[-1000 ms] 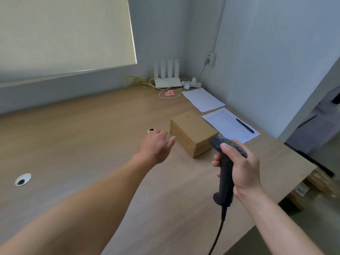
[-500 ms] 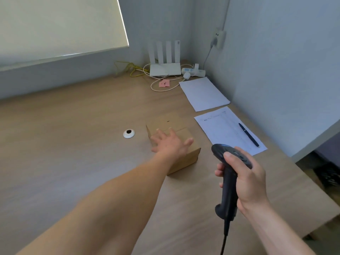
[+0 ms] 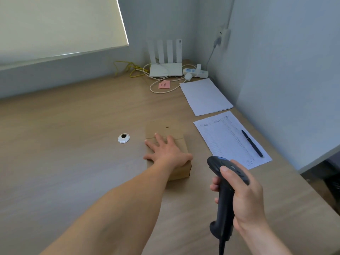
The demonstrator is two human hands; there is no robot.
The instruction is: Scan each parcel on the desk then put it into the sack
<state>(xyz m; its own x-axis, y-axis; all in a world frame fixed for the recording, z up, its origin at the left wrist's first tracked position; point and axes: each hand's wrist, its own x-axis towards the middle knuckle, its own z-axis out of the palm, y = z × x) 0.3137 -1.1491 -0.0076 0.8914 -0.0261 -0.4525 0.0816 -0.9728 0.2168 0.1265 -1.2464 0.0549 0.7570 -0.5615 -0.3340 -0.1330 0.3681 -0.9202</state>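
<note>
Left hand (image 3: 168, 153) now lies flat, fingers spread, on cardboard parcel (image 3: 165, 128) we reached for; right hand (image 3: 246, 197) grips barcode scanner (image 3: 224, 203); we judge scanning next.

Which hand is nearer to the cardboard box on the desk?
Left. The left hand lies flat on the box; the right hand, holding the scanner, is off to its right, not touching.

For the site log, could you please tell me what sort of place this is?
Probably a small office corner: a wooden desk with a router, a printed log sheet and pen, and a handheld barcode scanner.
</note>
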